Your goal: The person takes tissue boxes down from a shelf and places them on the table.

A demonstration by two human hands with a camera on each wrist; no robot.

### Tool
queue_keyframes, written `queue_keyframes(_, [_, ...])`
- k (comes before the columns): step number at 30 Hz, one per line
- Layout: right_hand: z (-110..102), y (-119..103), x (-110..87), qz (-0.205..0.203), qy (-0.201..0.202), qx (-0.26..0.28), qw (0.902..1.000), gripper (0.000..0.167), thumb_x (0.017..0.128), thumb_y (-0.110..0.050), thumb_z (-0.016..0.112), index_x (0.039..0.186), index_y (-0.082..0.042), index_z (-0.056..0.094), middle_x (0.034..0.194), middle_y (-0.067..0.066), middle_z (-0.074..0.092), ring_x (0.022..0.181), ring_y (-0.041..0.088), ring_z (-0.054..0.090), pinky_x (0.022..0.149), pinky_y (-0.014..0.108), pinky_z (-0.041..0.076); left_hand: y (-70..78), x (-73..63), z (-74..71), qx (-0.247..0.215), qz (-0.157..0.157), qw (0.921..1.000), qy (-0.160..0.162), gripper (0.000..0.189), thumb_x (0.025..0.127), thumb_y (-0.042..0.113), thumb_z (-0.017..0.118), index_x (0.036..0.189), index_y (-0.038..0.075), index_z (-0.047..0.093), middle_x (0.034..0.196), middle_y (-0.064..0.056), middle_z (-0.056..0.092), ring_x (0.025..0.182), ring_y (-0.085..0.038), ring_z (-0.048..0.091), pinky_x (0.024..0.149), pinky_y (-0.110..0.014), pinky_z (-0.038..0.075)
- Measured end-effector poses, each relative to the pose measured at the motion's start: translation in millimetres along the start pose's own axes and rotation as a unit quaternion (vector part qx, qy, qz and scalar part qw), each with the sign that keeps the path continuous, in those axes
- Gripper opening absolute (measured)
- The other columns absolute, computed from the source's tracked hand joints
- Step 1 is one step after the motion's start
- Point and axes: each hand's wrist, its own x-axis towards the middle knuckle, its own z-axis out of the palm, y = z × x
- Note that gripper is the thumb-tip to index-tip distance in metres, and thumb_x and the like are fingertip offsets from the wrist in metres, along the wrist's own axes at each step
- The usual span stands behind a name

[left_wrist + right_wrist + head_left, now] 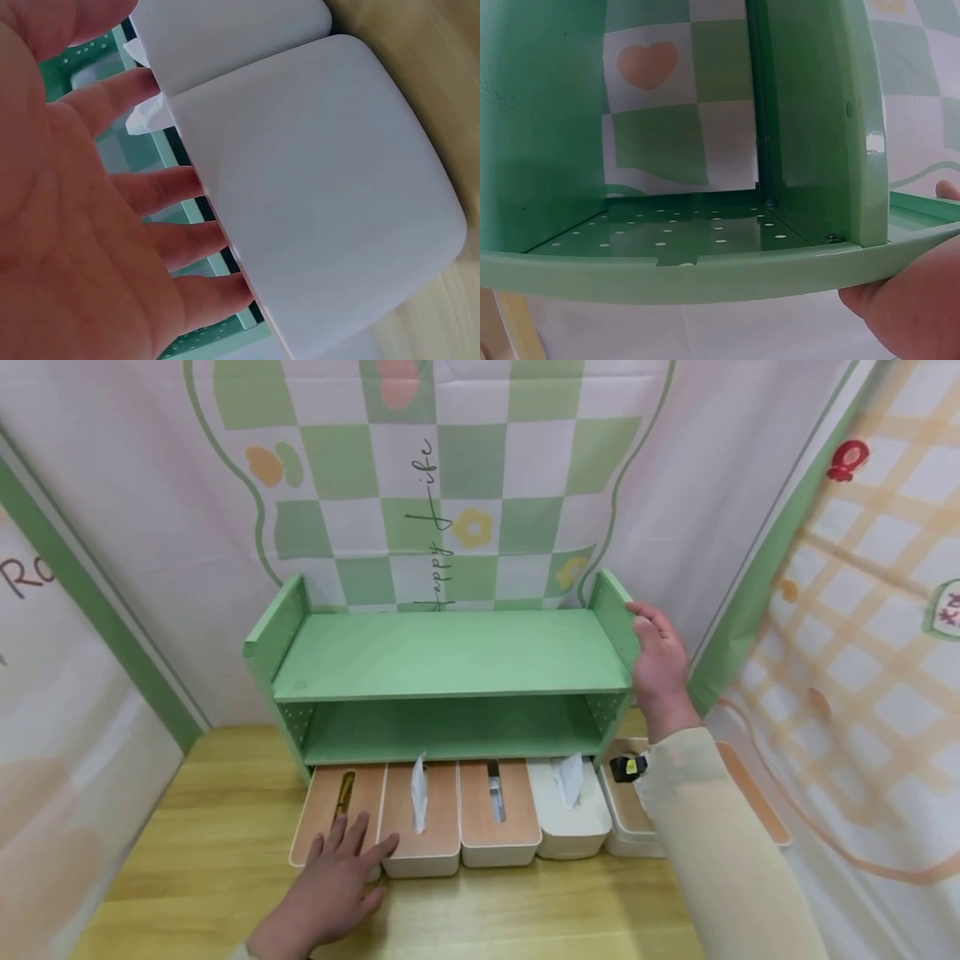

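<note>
A green two-tier shelf (450, 652) stands at the back of the table. My right hand (660, 660) grips its right side panel (705, 281), with a fingertip over the inner side and the rest of the hand outside. Down at the front left, my left hand (330, 885) has its fingers spread over the wood-topped box (315, 806) at the row's left end. Its fingertips touch the top near the front edge, and the box's white wall (322, 187) fills the left wrist view. A gold-coloured object (345, 793) shows in the slot of that box.
Beside it stand a wood-topped tissue box (442, 814), another wood-topped box (517, 818) with a dark and clear item in its slot, and a white tissue box (577, 839). Right of these, a box (622, 818) bears a black item (627, 767), partly behind my right sleeve. Printed curtains hang around.
</note>
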Motion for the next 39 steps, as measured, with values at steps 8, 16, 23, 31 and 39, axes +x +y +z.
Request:
queue_keyframes(8, [-3.5, -4.0, -0.1, 0.012, -0.017, -0.029, 0.9994, 0.05, 0.101, -0.06, 0.034, 0.146, -0.042, 0.046, 0.149, 0.001, 0.039, 0.076, 0.012, 0.044, 0.069, 0.036, 0.039, -1.4, 2.1, 1.7, 0.002, -0.008, 1.0, -0.003, 0.055, 0.094, 0.039, 0.064, 0.147, 0.029, 0.052, 0.158, -0.024, 0.025, 0.141, -0.054, 0.013, 0.105, -0.07, 0.018])
queue_keyframes(16, [-11.9, 1.5, -14.0, 0.04, -0.022, -0.006, 0.9989, 0.062, 0.101, -0.062, 0.033, 0.157, -0.039, 0.02, 0.159, 0.01, 0.027, 0.136, 0.033, 0.034, 0.108, 0.056, 0.028, 0.7, 1.7, -2.0, -0.021, 0.001, 0.9997, -0.015, 0.063, 0.097, 0.059, 0.052, 0.15, 0.027, 0.047, 0.159, -0.023, 0.023, 0.142, -0.054, 0.012, 0.107, -0.069, 0.017])
queue_keyframes(23, [-20.9, 27.1, -53.7, -0.014, 0.013, -0.114, 0.9933, 0.075, 0.102, -0.054, 0.038, 0.161, -0.026, 0.0, 0.164, 0.01, 0.01, 0.145, 0.038, 0.018, 0.11, 0.063, 0.019, 3.4, 4.5, 0.2, 0.029, -0.013, 0.9956, 0.088, 0.061, 0.1, 0.056, 0.047, 0.151, 0.022, 0.047, 0.161, -0.021, 0.018, 0.144, -0.051, 0.006, 0.108, -0.07, 0.012])
queue_keyframes(31, [-19.1, 67.5, -109.7, -0.116, 0.105, -0.298, 0.9418, 0.078, 0.1, -0.041, 0.051, 0.16, -0.012, 0.01, 0.163, 0.02, 0.0, 0.145, 0.048, 0.004, 0.107, 0.071, 0.006, 5.0, 7.5, 3.3, 0.04, -0.092, 0.9801, 0.171, 0.066, 0.098, 0.059, 0.049, 0.15, 0.018, 0.048, 0.161, -0.022, 0.016, 0.143, -0.053, 0.0, 0.105, -0.073, 0.0])
queue_keyframes(39, [11.8, 89.4, -146.0, -0.149, 0.08, -0.378, 0.9102, 0.083, 0.098, -0.051, 0.052, 0.162, -0.021, 0.008, 0.163, 0.017, -0.012, 0.142, 0.05, -0.015, 0.101, 0.071, -0.016, 17.7, 24.3, 6.0, 0.04, -0.153, 0.9721, 0.173, 0.077, 0.097, 0.068, 0.037, 0.153, 0.016, 0.041, 0.161, -0.025, 0.013, 0.142, -0.054, -0.002, 0.102, -0.074, -0.009])
